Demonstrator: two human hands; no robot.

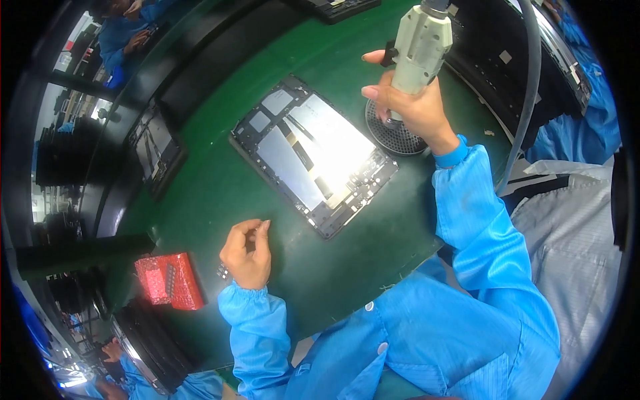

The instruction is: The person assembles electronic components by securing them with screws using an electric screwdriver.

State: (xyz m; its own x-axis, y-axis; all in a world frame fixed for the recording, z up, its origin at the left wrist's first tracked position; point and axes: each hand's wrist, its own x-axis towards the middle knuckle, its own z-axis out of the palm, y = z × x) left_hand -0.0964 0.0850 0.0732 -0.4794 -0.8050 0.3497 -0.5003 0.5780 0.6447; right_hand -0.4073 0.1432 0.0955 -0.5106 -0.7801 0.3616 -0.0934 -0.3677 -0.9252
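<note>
My right hand (423, 110) is wrapped round a pale electric screwdriver (420, 57), held upright with its tip down at a round black dish full of holes (393, 137). Left of that dish lies an opened tablet (273, 150), its silver plates, flat ribbon cable and circuit board exposed; bright glare covers part of it. My left hand (247, 255) hovers close to the tablet's near left side, fingers curled and thumb against the fingertips. Whatever is pinched there, if anything, is too small to see. Some tiny shiny pieces (222, 272) show beside its wrist.
A green mat (320, 273) covers the bench. At left are a red bubble-wrap packet (190, 283) and another opened tablet (157, 150). A grey cable (531, 87) hangs down on the right. Dark stacked panels (150, 343) stand lower left, with co-workers in blue sleeves around.
</note>
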